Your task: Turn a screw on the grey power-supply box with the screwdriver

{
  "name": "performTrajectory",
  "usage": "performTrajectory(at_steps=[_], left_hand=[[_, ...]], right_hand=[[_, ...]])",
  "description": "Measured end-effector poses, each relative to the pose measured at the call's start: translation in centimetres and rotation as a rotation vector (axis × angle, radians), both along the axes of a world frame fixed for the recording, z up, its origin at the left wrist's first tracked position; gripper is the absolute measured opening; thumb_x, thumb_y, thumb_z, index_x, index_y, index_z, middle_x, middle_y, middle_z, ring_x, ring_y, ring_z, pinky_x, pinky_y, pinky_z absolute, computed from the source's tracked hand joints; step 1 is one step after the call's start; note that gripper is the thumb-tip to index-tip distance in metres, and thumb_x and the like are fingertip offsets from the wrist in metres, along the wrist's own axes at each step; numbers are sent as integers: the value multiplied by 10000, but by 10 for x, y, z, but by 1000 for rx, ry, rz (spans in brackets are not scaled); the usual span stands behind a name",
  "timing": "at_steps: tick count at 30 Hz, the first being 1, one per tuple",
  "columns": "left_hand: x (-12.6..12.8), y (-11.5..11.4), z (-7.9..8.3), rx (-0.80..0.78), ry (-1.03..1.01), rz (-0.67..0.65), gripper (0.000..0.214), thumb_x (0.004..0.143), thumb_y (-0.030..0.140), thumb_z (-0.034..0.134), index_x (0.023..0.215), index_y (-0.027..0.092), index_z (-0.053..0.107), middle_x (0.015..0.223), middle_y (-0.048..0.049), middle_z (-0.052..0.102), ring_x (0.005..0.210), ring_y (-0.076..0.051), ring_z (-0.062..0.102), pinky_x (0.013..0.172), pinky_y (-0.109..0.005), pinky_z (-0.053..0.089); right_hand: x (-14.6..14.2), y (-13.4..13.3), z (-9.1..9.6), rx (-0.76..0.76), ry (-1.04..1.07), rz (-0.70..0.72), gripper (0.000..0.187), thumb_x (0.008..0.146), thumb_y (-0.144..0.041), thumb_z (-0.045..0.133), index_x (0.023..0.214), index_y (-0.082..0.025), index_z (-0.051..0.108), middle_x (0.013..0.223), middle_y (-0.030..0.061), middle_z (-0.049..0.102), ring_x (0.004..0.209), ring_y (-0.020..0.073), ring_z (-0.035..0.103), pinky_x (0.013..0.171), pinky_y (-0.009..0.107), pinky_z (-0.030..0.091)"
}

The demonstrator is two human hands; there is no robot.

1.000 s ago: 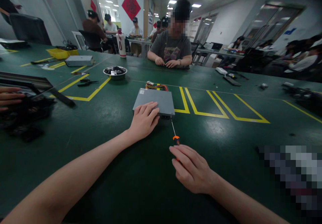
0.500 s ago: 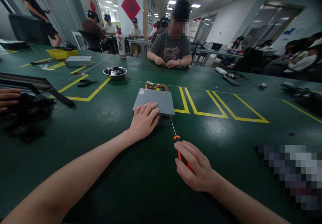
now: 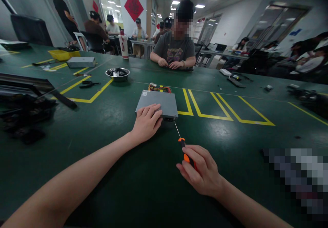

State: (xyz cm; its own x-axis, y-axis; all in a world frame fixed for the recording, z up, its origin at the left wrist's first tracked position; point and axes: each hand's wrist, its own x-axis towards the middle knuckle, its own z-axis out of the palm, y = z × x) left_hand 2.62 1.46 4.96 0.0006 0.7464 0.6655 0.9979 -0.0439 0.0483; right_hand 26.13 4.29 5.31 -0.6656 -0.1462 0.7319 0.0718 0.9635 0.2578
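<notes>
A grey metal computer power supply [image 3: 167,101] lies on the green table in front of me, its bundle of coloured cables [image 3: 164,88] at the far side. My left hand [image 3: 147,122] rests on its top, fingers stretched out flat and the thumb by the near edge. In my right hand [image 3: 203,170] is a screwdriver [image 3: 181,142] with an orange and black handle. Its thin shaft slants up to the near right corner of the power supply. The tip is at that corner; a screw there is too small to make out.
A metal bowl [image 3: 117,74] of small dark parts stands beyond on the left. Past it are another grey metal box [image 3: 81,62] and a yellow tray [image 3: 64,54]. Dark parts [image 3: 25,115] lie at left. Yellow tape [image 3: 212,116] marks the table. A person [image 3: 174,48] sits opposite.
My right-hand fingers have shifted round the screwdriver handle, showing more of it, with the thumb lower. The left hand and power supply stay put. Another person's hand at far left is gone from view.
</notes>
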Motion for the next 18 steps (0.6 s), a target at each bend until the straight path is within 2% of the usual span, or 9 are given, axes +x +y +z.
performTrajectory(at_steps=[4, 8, 11, 15, 18], left_hand=[[0, -1, 0, -6, 1, -1, 226, 864, 258, 442, 1076, 208, 504, 1260, -79, 509, 1174, -234, 434, 914, -409, 317], [0, -1, 1, -12, 0, 0, 227, 866, 261, 441, 1077, 208, 505, 1267, -77, 504, 1179, -233, 430, 918, -405, 315], [0, -1, 1, -10, 1, -1, 227, 866, 261, 439, 1077, 208, 504, 1263, -78, 507, 1176, -233, 433, 918, -406, 315], [0, -1, 2, -17, -2, 1, 229, 865, 263, 437, 1080, 214, 501, 1266, -77, 504, 1176, -234, 432, 916, -407, 318], [0, -2, 3, -24, -5, 1, 231, 865, 264, 435, 1079, 209, 503, 1260, -80, 507, 1178, -235, 430, 917, -406, 319]], right_hand=[[0, -1, 2, 10, -12, 70, 241, 704, -27, 593, 908, -134, 520, 1120, 126, 520, 1097, 255, 506, 792, 373, 550], [-1, -3, 6, -86, -29, 116, 253, 698, -13, 568, 929, -112, 535, 1116, 138, 531, 1107, 249, 513, 856, 363, 533], [0, -1, 4, -116, -69, 128, 275, 703, -12, 550, 959, -109, 530, 1190, 155, 491, 1158, 265, 474, 880, 378, 519], [1, 3, 0, -123, -68, 68, 269, 706, -23, 552, 953, -126, 523, 1279, 153, 416, 1184, 281, 444, 873, 417, 515], [1, 1, 1, -32, -15, 16, 245, 690, -55, 621, 892, -154, 524, 1239, 133, 442, 1148, 289, 457, 808, 428, 535]])
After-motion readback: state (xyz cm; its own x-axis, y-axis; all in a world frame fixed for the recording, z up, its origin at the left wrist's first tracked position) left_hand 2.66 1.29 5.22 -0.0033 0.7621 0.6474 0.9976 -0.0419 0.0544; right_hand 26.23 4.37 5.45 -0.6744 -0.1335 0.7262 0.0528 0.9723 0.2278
